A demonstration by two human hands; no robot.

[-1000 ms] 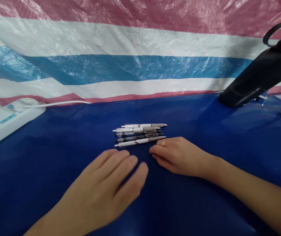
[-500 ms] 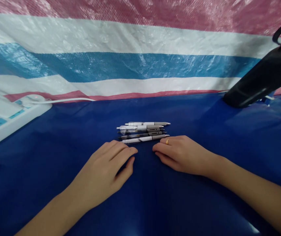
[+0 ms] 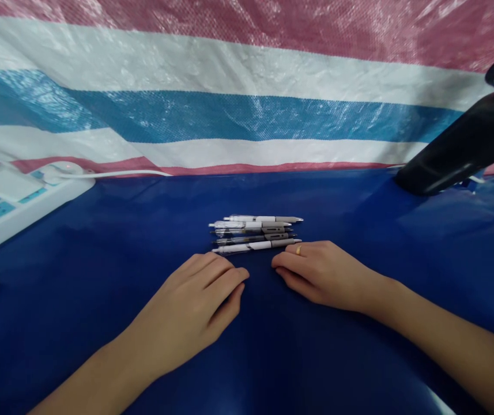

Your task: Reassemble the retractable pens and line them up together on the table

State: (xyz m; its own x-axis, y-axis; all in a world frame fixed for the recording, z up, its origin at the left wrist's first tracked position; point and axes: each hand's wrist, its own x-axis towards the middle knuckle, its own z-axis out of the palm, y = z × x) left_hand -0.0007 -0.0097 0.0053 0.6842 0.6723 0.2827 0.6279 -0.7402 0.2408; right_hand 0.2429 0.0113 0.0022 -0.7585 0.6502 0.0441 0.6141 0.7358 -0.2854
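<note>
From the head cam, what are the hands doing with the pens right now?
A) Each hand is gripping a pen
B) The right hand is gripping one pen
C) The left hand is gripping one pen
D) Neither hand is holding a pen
D. The left hand and the right hand both lie empty on the blue sheet, with the pens lying together beyond them.

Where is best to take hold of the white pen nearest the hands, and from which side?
Probably pinch the white pen at its middle barrel, coming from the near side: it lies flat at the front of the row, with the other pens behind it, and the right hand is close.
</note>
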